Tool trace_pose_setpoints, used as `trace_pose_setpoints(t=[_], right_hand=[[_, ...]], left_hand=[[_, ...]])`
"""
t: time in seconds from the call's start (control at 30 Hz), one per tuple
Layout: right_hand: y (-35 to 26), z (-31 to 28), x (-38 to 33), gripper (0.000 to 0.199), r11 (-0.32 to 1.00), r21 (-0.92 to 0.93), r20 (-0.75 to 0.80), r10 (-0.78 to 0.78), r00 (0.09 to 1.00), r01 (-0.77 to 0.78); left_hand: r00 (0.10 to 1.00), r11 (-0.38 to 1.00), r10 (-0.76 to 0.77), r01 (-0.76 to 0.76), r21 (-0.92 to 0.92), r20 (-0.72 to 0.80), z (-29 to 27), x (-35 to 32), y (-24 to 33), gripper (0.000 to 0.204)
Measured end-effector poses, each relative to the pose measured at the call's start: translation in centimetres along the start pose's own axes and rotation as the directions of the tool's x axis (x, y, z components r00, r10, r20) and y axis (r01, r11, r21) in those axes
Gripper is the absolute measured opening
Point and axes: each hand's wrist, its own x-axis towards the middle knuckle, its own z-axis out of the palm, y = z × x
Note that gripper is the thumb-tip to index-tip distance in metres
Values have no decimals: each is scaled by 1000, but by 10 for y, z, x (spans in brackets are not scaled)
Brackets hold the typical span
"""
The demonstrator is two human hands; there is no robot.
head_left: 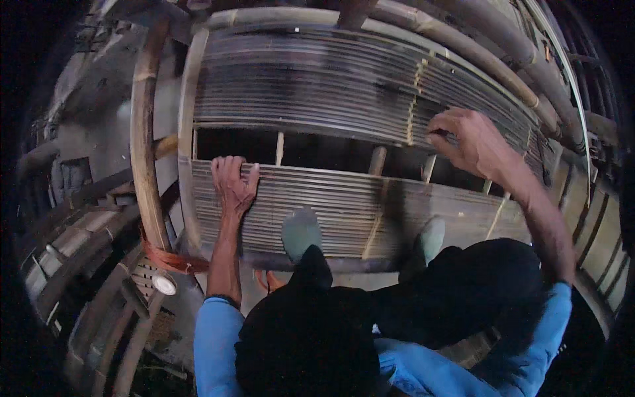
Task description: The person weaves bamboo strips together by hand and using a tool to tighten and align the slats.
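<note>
We've got thin, shiny grey-brown strips in 2 rows, upper slats (pixel 278 79) & lower slats (pixel 311 202), in a bamboo frame (pixel 188 132) w/ a dark gap b/w. Our feet (pixel 301 230) are on the lower row. Our L hand (pixel 233 182) bends over its top edge, can't tell if clamped. R hand (pixel 468 137) is curled by the upper row, can't tell if it's pinching anything tbh.
</note>
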Motion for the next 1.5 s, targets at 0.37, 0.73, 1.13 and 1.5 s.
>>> trace_pose_setpoints(t=[0.37,0.73,1.13,1.5], right_hand=[[-66,185,88,41,953,273,114,100,988,-128],[-66,248,102,47,646,654,161,389,907,-393],[-64,268,133,40,686,618,223,314,923,-383],[-72,288,157,36,642,729,85,260,962,-238]], left_hand=[[909,945,218,-288,-155,-356,30,-25,23,13],[876,875,-170,345,-341,451,-98,-54,26,21],[937,688,-349,237,-686,-27,-188,-15,19,32],[851,949,-219,300,-100,477,31,89,56,32]])
